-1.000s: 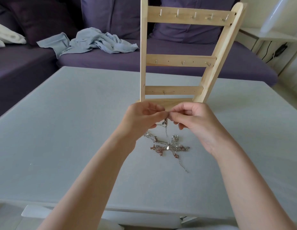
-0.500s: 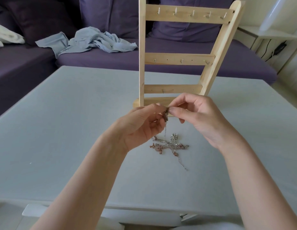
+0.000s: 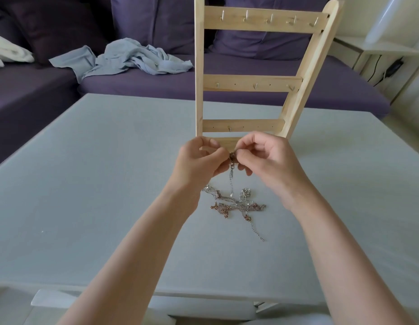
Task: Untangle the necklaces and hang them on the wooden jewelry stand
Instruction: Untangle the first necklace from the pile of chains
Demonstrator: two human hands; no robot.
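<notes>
A tangle of silver and rose-gold necklaces (image 3: 236, 204) lies on the grey table (image 3: 86, 184). My left hand (image 3: 200, 160) and my right hand (image 3: 267, 160) meet above it, fingertips pinched on a small dark knot of chain (image 3: 232, 157). A thin chain (image 3: 231, 181) hangs from that knot down to the pile. Right behind my hands the wooden jewelry stand (image 3: 250, 83) rises upright, with three crossbars of small metal hooks, all bare.
A purple sofa (image 3: 227, 85) runs behind the table, with a crumpled pale blue cloth (image 3: 131, 57) and a white cloth (image 3: 9, 52) on it. A white side table (image 3: 379, 50) with cables stands at the right. The table's front edge is close to me.
Both hands stay pinched together on the chain knot. My left hand dipped and turned, then came back level with the right; the pile on the table has barely shifted.
</notes>
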